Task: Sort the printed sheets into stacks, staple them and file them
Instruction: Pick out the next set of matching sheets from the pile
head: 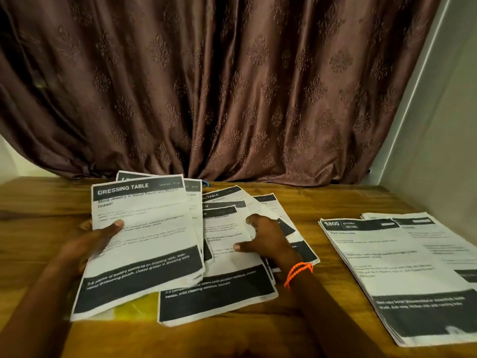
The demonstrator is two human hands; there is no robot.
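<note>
Sorting step, judged mid-way: nothing stapled or filed yet. Table (38, 202) bears all the paper. Right of the loose pile (232, 228) and well apart from it lies the kitchen stack (402, 275), squared up, a second stack (438, 228) partly under its far edge. Loose pile is fanned at table centre, headers mixed. Bundle (144, 241), top sheet headed DRESSING TABLE, sits left of the pile and overlaps it. Yellow sheet (134, 306) peeks out beneath.

Next move likely: pull a matching sheet from the pile and add it to the bundle; needs reading headers and separating one sheet cleanly.

Left hand (85, 244) grips the bundle, thumb on top, fingers under. Right hand (265, 241) rests on the pile, fingers spread, pressing sheets, gripping nothing; orange band (298, 272) on its wrist.
</note>
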